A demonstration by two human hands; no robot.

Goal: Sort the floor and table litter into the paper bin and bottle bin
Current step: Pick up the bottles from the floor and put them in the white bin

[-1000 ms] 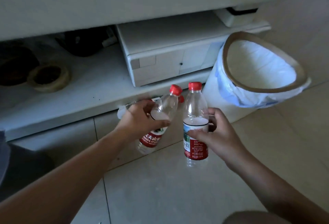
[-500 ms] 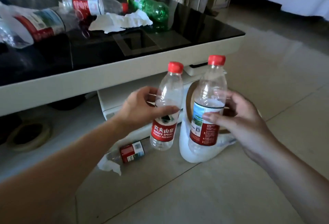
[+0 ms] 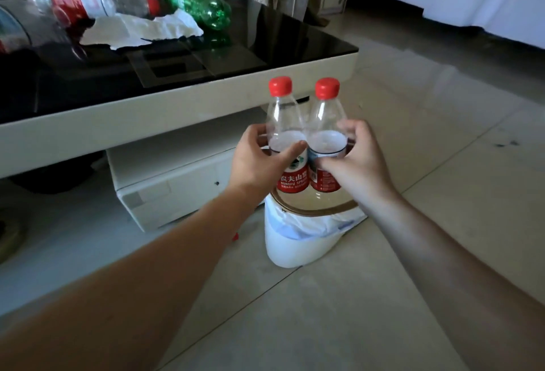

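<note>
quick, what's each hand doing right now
Left hand: closed around the left bottle, upright.
Right hand: closed around the right bottle, upright, above the bin.

Bin mouth (image 3: 312, 211) is mostly blocked from my view by the two bottles (image 3: 284, 123) I'm holding side by side right over it. The counter edge (image 3: 177, 111) crowds the left side, just beside the bin. Floor (image 3: 442, 179) to the right is wide open, so that's the easy way in or out.
</note>
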